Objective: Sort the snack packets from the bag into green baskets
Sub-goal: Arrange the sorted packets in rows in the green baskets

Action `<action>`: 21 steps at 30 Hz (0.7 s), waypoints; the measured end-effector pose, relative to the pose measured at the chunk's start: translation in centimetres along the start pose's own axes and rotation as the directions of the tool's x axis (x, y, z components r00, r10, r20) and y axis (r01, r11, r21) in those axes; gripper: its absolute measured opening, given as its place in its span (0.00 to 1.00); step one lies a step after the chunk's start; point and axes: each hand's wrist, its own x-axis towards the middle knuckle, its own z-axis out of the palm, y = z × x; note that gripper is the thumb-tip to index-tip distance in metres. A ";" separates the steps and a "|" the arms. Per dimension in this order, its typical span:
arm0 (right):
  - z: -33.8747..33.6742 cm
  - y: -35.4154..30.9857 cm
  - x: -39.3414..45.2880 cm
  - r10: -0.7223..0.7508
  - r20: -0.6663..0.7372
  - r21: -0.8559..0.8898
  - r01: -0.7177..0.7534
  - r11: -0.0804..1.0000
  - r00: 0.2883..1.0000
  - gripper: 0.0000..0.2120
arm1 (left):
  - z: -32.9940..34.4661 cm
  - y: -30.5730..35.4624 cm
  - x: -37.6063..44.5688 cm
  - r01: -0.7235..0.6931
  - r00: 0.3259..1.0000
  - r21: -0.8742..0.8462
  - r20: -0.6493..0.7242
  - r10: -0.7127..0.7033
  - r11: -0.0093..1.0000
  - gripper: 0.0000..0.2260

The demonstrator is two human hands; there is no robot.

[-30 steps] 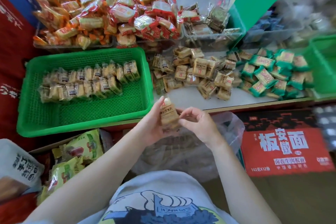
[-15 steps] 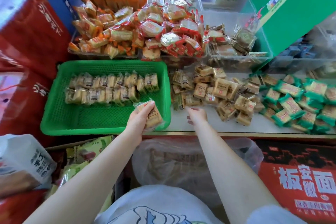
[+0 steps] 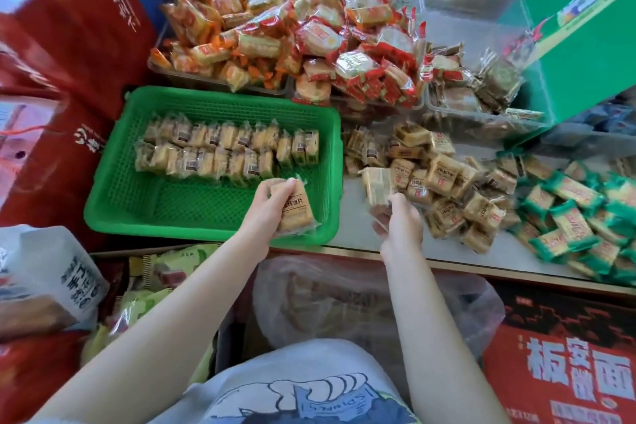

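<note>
The left hand (image 3: 272, 208) curls round a tan biscuit packet (image 3: 295, 212) over the green basket (image 3: 144, 206); the right hand (image 3: 399, 224) pinches another packet (image 3: 377, 184) beside the loose pile (image 3: 444, 182). Packets look light, crinkly, slippery, probably crushable: grip the flat sides. White counter (image 3: 354, 227), crowded by cartons

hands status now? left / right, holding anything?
Left hand: fingers curled round a tan snack packet, over the green basket.
Right hand: pinching a blurred pale packet beside the tan pile.
</note>
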 end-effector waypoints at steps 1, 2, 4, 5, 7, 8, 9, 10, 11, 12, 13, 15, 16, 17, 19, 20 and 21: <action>-0.1 -0.6 -1.4 -0.048 0.098 0.041 0.045 0.998 0.994 0.05 | 0.2 0.1 0.2 -0.021 1.000 0.031 0.015 0.021 0.999 0.12; 0.1 -1.1 -2.7 -0.098 0.191 0.049 0.090 0.995 0.977 0.05 | 0.5 0.2 0.4 -0.044 0.999 0.063 0.030 0.042 0.997 0.11; 0.8 -1.3 -4.8 -0.156 0.331 -0.008 0.168 0.986 0.931 0.05 | 1.3 0.8 0.5 -0.056 0.998 0.105 0.040 0.052 0.993 0.10; 1.3 -1.0 -5.5 -0.168 0.365 -0.060 0.204 0.977 0.916 0.04 | 1.6 1.0 0.6 -0.055 0.998 0.124 0.030 0.051 0.991 0.10; 2.2 -0.2 -6.1 -0.198 0.380 -0.146 0.270 0.952 0.903 0.04 | 2.2 1.5 0.6 -0.044 0.999 0.142 -0.001 0.045 0.989 0.11; 2.6 0.2 -6.3 -0.214 0.379 -0.184 0.300 0.936 0.901 0.05 | 2.3 1.7 0.5 -0.032 0.999 0.146 -0.019 0.036 0.989 0.12; 2.9 0.5 -6.5 -0.225 0.380 -0.213 0.321 0.923 0.897 0.05 | 2.2 1.9 0.5 -0.009 0.999 0.131 -0.037 0.014 0.991 0.13; 3.3 0.9 -6.6 -0.233 0.389 -0.240 0.343 0.908 0.891 0.05 | 2.1 2.1 0.4 0.022 0.999 0.098 -0.045 -0.017 0.995 0.15; 3.7 1.2 -6.8 -0.235 0.406 -0.263 0.359 0.895 0.883 0.06 | 1.9 2.4 0.4 0.056 0.997 0.049 -0.050 -0.053 0.997 0.18; 4.2 1.6 -6.9 -0.236 0.424 -0.280 0.375 0.884 0.874 0.06 | 1.6 2.7 0.1 0.094 0.995 -0.005 -0.037 -0.094 0.996 0.22; 4.8 1.8 -7.3 -0.237 0.442 -0.301 0.392 0.869 0.865 0.06 | 1.3 2.8 0.1 0.107 0.994 -0.052 -0.015 -0.108 0.993 0.25; 5.9 2.5 -7.4 -0.270 0.437 -0.372 0.446 0.814 0.858 0.06 | 0.4 2.6 0.5 0.056 0.998 -0.099 0.028 -0.054 0.993 0.31; 6.4 2.8 -7.2 -0.275 0.416 -0.424 0.452 0.785 0.867 0.09 | -0.1 2.4 0.5 0.023 0.999 -0.134 0.033 -0.018 0.991 0.32; 6.9 3.0 -7.1 -0.248 0.393 -0.466 0.424 0.777 0.885 0.16 | -0.5 2.2 0.6 -0.005 1.000 -0.177 0.018 0.009 0.984 0.32; 8.0 3.2 -7.2 -0.043 0.375 -0.425 0.214 0.880 0.926 0.31 | -0.9 2.1 0.6 -0.035 0.999 -0.304 -0.027 0.028 0.952 0.26; 8.5 3.4 -7.0 0.079 0.394 -0.375 0.082 0.923 0.916 0.35 | -1.0 1.9 0.7 -0.054 0.998 -0.349 -0.057 0.036 0.936 0.22; 8.9 3.4 -7.0 0.146 0.444 -0.325 0.007 0.946 0.884 0.34 | -1.1 1.9 0.8 -0.064 0.997 -0.372 -0.065 0.042 0.926 0.22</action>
